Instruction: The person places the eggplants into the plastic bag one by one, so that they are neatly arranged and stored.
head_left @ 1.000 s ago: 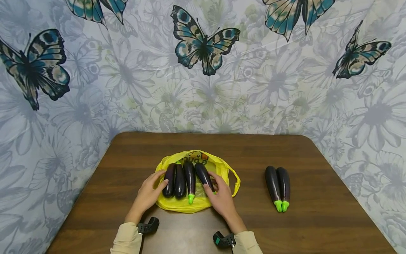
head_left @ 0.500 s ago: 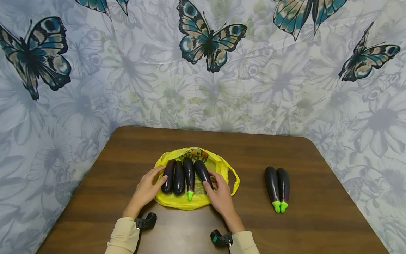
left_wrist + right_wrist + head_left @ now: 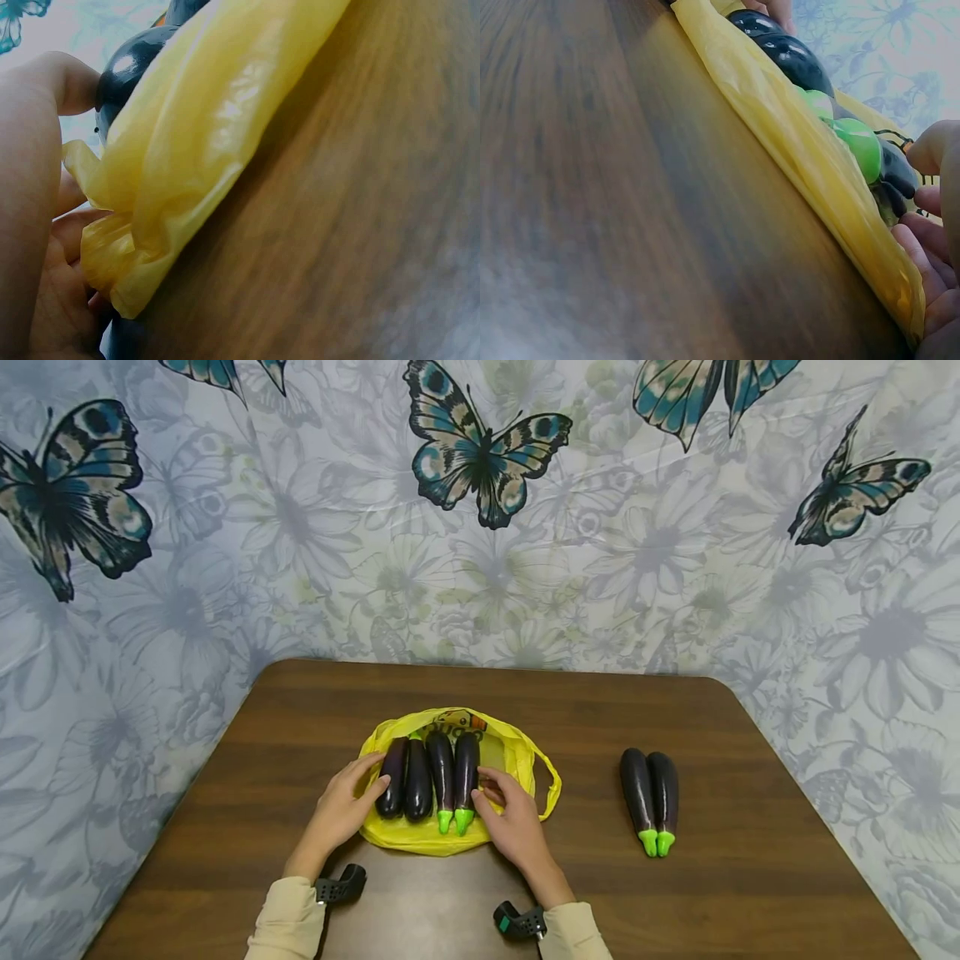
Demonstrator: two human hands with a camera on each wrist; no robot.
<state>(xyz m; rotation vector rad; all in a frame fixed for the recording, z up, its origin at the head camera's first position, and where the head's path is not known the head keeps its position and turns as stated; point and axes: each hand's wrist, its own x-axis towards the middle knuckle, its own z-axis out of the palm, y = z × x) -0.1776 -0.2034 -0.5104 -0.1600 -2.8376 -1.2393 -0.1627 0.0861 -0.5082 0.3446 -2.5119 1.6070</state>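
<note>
Several glossy dark eggplants lie in a row in the open mouth of a yellow plastic bag (image 3: 408,838). My left hand (image 3: 337,810) is at the bag's left side, its thumb against the leftmost eggplant (image 3: 392,778); in the left wrist view the bag's crumpled edge (image 3: 187,142) covers part of the fingers. On the other side, my right hand (image 3: 517,827) has its loosely bent fingers and thumb right beside the rightmost eggplant (image 3: 467,768). Bright green stem ends (image 3: 859,146) of the two right-hand eggplants point toward me.
Two more eggplants (image 3: 651,797) lie side by side on the brown wooden table (image 3: 750,860), to the bag's right. The bag's handle loop (image 3: 553,789) sticks out on the right. A butterfly-patterned cloth (image 3: 525,602) hangs behind the table.
The rightmost eggplant has shifted left and straightened from a slant, now lying against its neighbour. My right hand moved slightly left with it; my left hand stayed at the row's left end.
</note>
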